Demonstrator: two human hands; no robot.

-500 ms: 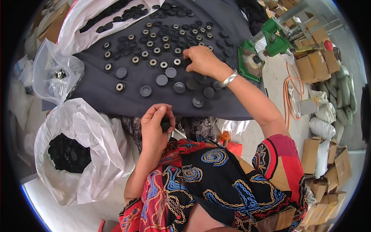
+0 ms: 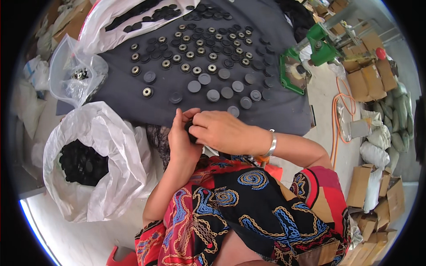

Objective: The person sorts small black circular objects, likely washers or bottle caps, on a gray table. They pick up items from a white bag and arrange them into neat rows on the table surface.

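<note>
My left hand (image 2: 181, 141) and my right hand (image 2: 228, 132) meet just off the table's near edge. Between them is a black round cap (image 2: 190, 131), mostly covered by my fingers. The left hand's fingers curl round it, and the right hand's bent fingers press on it from the other side. Whether a bearing sits in this cap is hidden. Beyond my hands, dark round caps (image 2: 194, 86) lie spread on the dark cloth. Farther off, several silver bearings (image 2: 147, 92) rest in black round pieces.
A white sack (image 2: 122, 148) of black pieces stands at the left, below a clear plastic bag (image 2: 62, 73) with metal parts. A green press (image 2: 320, 51) stands at the table's right. Cardboard boxes (image 2: 370, 82) and an orange cable (image 2: 336, 115) lie beyond it.
My right hand has come back from the bearings on the table to my left hand, and now presses on the cap there. The view has shifted slightly.
</note>
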